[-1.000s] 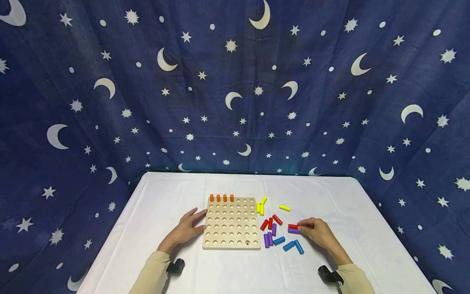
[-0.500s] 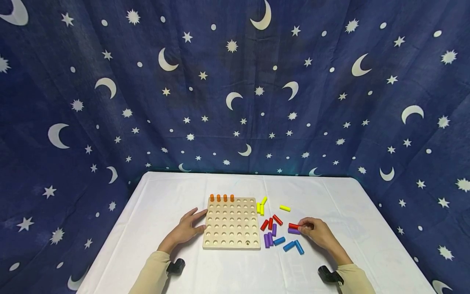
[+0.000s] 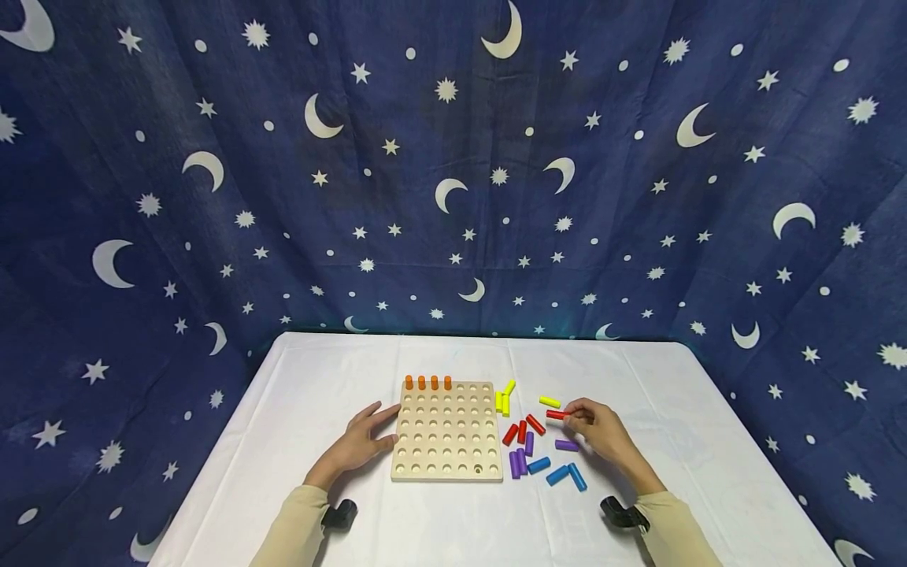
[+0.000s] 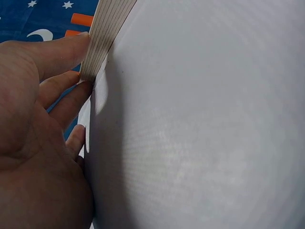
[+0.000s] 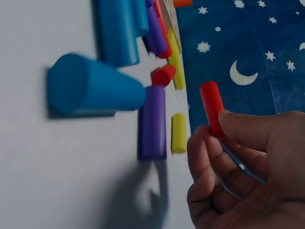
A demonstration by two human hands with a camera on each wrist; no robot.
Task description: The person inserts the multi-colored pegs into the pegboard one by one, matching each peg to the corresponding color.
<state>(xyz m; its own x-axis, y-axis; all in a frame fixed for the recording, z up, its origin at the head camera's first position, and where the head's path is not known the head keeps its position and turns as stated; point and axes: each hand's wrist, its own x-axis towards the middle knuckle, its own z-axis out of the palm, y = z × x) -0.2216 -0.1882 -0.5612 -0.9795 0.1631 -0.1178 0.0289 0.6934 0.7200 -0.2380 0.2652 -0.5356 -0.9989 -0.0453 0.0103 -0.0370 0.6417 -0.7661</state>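
A red peg (image 5: 211,109) is pinched between the thumb and fingers of my right hand (image 3: 602,431), lifted off the table in the right wrist view. Below it lies a purple peg (image 3: 566,445) on the cloth. My left hand (image 3: 360,439) rests at the left edge of a square wooden pegboard (image 3: 446,472), thumb and fingertips touching its side in the left wrist view. Rows of round holes cover the board. Upright orange pegs (image 3: 434,383) fill the left part of its back row.
Loose pegs lie right of the board: several yellow ones (image 3: 549,402), red ones (image 3: 522,431), purple ones (image 3: 521,461) and blue ones (image 3: 557,474). A white cloth covers the table (image 3: 453,528). Behind hangs a dark blue curtain (image 3: 397,197) with moons and stars.
My right hand has picked up the red peg from beside the purple one and moved it up and slightly left. My left hand has stayed at the board's edge.
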